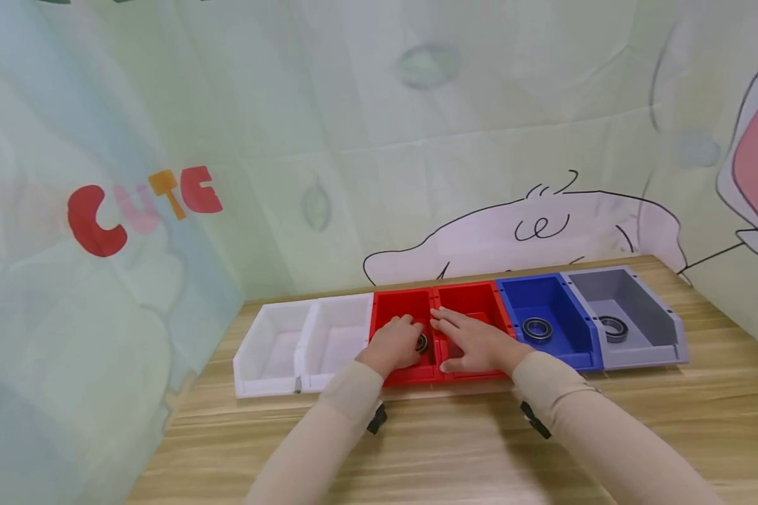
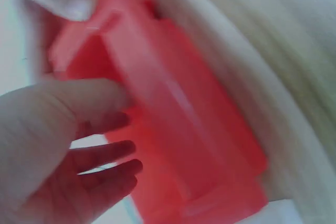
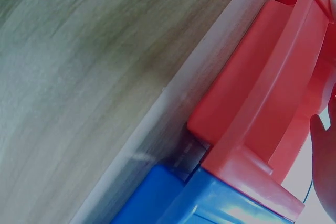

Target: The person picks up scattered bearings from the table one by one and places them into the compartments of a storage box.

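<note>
In the head view my left hand reaches into the left red bin. A dark ring-shaped bearing shows beside its fingertips, partly hidden. The left wrist view has the left thumb apart from the loosely bent fingers, with no bearing visible between them. My right hand is over the right red bin, its fingers spread and reaching to the wall between the two red bins. Only part of the right hand enters the right wrist view, at the edge.
Two white bins stand left of the red ones. To the right, a blue bin holds a bearing, and a grey bin holds another bearing. The row sits on a wooden table before a printed cloth.
</note>
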The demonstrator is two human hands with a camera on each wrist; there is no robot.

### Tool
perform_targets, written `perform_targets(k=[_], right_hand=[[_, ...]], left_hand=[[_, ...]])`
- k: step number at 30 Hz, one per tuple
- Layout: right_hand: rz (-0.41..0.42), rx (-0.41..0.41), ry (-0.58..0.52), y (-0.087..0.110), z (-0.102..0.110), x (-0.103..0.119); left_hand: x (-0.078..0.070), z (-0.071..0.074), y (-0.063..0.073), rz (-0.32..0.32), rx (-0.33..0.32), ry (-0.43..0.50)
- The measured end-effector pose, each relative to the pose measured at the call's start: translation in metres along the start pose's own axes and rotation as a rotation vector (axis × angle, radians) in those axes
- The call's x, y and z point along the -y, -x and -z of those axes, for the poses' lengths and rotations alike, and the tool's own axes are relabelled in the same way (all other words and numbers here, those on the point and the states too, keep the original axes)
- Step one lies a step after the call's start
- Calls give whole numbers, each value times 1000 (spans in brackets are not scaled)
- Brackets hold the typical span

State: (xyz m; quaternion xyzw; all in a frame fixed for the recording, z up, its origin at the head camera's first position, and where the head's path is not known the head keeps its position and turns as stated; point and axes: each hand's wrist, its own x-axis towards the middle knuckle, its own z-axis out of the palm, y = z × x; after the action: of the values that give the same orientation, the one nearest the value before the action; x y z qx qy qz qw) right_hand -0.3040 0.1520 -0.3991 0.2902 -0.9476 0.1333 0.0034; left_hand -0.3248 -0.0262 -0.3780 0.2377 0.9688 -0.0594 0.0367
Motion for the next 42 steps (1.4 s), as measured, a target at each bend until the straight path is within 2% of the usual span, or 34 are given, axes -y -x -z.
perform_targets(k=[5, 11, 18, 21, 25, 31, 34, 39, 42], right_hand=[[3, 6, 0, -2, -2, 0], [-4, 3, -7, -3, -4, -1], [-17, -2, -9, -2, -7, -4], [-4, -7, -15, -2, -6, -4], [6, -13, -24, -2, -5, -2], [-1, -17, -29, -1, -4, -2], [0, -14, -28, -2, -5, -3], [-7, -14, -38, -2, -5, -3], [-6, -9, -48, -2, -5, -3]], left_hand=[[5, 14, 30, -51, -96, 21], [15, 21, 68, -100, -168, 58], [31, 8, 105, -171, -303, 102], [38, 0, 120, -176, -328, 141], [47, -9, 133, -135, -302, 192], [59, -22, 142, -51, -227, 264], [66, -28, 148, -35, -168, 302], [77, -36, 158, 24, -25, 346], [83, -43, 160, 45, 7, 339]])
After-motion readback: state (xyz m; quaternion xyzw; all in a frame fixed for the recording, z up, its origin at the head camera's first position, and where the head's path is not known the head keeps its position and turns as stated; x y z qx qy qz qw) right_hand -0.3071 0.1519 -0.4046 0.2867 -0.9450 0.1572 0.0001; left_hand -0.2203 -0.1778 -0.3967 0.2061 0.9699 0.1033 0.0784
